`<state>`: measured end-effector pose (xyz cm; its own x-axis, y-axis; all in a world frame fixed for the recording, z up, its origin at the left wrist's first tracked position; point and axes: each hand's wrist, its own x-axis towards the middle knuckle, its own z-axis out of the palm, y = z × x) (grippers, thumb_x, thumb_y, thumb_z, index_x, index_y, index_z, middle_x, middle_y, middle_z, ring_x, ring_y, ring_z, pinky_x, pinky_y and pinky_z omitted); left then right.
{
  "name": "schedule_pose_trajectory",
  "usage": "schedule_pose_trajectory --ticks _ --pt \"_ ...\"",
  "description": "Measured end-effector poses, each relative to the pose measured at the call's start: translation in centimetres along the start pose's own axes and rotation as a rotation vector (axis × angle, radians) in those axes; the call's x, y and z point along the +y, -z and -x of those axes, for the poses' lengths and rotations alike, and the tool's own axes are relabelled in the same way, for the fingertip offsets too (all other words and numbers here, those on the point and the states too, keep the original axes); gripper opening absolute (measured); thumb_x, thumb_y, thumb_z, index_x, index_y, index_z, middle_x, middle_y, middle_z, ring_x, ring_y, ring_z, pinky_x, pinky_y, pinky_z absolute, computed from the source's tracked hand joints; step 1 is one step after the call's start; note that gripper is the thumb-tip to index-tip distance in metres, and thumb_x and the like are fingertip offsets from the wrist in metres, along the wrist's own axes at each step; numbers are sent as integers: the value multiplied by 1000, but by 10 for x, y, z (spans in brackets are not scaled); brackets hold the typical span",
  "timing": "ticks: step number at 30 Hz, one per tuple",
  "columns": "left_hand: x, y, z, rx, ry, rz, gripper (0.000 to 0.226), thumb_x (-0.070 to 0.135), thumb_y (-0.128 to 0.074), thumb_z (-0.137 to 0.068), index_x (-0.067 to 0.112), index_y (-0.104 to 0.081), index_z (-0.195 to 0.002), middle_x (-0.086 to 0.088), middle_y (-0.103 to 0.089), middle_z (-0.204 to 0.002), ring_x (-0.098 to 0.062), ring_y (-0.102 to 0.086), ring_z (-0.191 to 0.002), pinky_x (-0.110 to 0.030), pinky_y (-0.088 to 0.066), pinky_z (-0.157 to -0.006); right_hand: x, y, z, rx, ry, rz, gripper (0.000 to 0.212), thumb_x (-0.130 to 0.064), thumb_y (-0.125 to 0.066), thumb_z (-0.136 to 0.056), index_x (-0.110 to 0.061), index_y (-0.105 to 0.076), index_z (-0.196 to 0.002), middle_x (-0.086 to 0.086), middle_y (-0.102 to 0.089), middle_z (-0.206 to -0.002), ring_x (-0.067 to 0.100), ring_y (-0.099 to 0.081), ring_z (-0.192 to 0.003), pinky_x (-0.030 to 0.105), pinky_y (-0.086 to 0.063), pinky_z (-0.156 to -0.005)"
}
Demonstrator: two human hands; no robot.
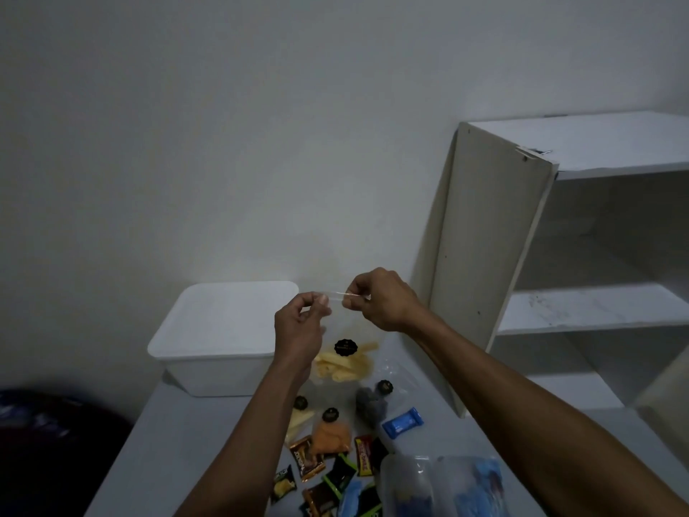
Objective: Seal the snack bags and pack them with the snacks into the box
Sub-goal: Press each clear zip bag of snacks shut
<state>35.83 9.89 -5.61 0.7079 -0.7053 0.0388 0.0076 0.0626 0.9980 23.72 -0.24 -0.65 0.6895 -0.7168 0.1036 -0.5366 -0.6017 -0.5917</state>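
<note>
Sachets [328, 475]: scattered on table [179, 460]
Bag [345, 361]: clear, yellow sticks, black label
Left hand [298, 326]: pinching bag's top
Right hand [384, 300]: pinching top too

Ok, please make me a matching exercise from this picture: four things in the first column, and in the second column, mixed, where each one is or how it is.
Things:
1. clear snack bag with yellow sticks
2. white box
3. blue wrapper
4. white shelf unit

Places or states:
A. stands on the right, against the wall
B. held up at its top edge by left hand and right hand
C. on the table, lid on, left of the hands
D. lies on the table below the right forearm

Pairs: 1-B, 2-C, 3-D, 4-A
</note>
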Motion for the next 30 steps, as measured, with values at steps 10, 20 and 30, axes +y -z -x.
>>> schedule_pose_trajectory --ticks 10,20,30 --pt "0 5 -9 18 25 42 13 21 -63 -93 10 -68 -99 2 -68 -86 -17 -67 -90 -43 -56 -80 7 -3 -6 27 1 -48 10 -35 -72 -87 -29 -69 -81 -10 -69 -82 13 -65 -84 40 -56 -79" --pt "1 9 -19 35 36 70 8 21 -63 -94 15 -69 -93 2 -67 -87 -16 -66 -90 -41 -55 -79 13 -1 -7 49 -19 -150 10 -31 -73 -87 -22 -73 -85 -10 -70 -80 8 -64 -77 26 -49 -64" --pt "4 12 -26 45 43 92 9 22 -63 -93 14 -68 -92 2 -66 -88 -15 -66 -89 -40 -54 -78 27 1 -6 70 -65 -347 10 -24 -75 -87 -15 -73 -84 -7 -70 -82 5 -63 -77 16 -49 -65"
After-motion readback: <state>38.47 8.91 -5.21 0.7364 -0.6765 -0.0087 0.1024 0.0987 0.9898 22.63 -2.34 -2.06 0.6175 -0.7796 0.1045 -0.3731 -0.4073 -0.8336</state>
